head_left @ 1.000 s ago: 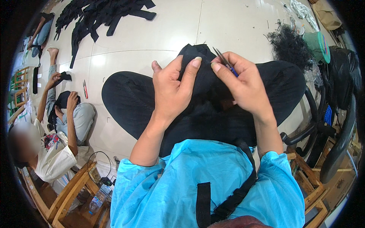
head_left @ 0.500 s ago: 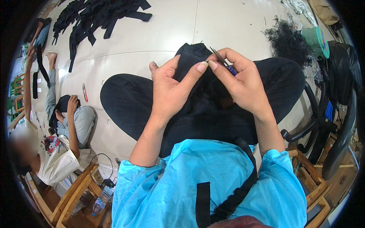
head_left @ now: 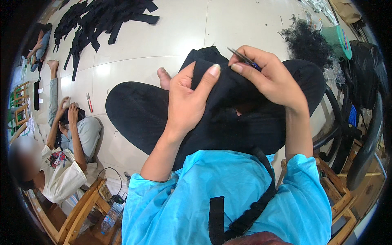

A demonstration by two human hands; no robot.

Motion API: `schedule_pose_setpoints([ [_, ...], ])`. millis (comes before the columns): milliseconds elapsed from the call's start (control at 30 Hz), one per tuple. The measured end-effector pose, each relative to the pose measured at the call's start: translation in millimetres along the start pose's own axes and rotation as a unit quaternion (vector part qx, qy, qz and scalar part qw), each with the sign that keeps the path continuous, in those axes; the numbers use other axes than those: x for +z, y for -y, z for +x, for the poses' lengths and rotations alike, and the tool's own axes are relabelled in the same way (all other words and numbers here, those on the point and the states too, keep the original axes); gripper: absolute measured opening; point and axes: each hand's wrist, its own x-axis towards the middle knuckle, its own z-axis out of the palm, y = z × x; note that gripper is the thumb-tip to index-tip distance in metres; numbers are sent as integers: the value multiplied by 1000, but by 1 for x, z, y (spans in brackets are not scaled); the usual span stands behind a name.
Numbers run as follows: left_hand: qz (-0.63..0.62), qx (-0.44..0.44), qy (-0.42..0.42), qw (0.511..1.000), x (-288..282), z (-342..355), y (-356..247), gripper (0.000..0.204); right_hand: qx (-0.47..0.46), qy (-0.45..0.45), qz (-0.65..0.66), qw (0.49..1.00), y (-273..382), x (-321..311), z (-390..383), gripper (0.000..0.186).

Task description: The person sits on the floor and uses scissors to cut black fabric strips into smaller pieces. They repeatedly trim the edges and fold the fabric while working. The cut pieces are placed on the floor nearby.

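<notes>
A small cloth workshop, by the look of it, and it's all down on the pale tiled floor [head_left: 175, 36]! Black fabric strips [head_left: 116, 18] heaped far left, a tangle of black threads [head_left: 307, 44] over right, a red-handled tool [head_left: 90, 106] lying out, a co-worker [head_left: 61, 183] seated with dark cloth [head_left: 80, 116], scissors [head_left: 247, 59] in the right hand [head_left: 267, 77]!

Bright light, soft glare on the pale floor [head_left: 134, 67], strong fisheye curvature toward black corners.

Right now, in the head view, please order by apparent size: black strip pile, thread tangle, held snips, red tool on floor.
1. Black strip pile
2. Thread tangle
Unsure: held snips, red tool; the snips are nearer and partly hidden.
</notes>
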Motion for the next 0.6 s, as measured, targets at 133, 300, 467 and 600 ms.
schedule_pose_setpoints([
  [133,-118,-65,-29,990,2,-1,13,31,-21,-273,-43,961,-13,39,-4,25],
  [300,-181,-75,-57,979,9,0,10,30,155,-166,399,888,17,57,-34,55],
  [467,-116,-44,-43,991,3,-2,16,25,206,-75,521,825,25,69,-36,50],
  [600,-154,-58,-36,986,4,-4,16,26,212,-63,549,806,23,71,-32,48],
])
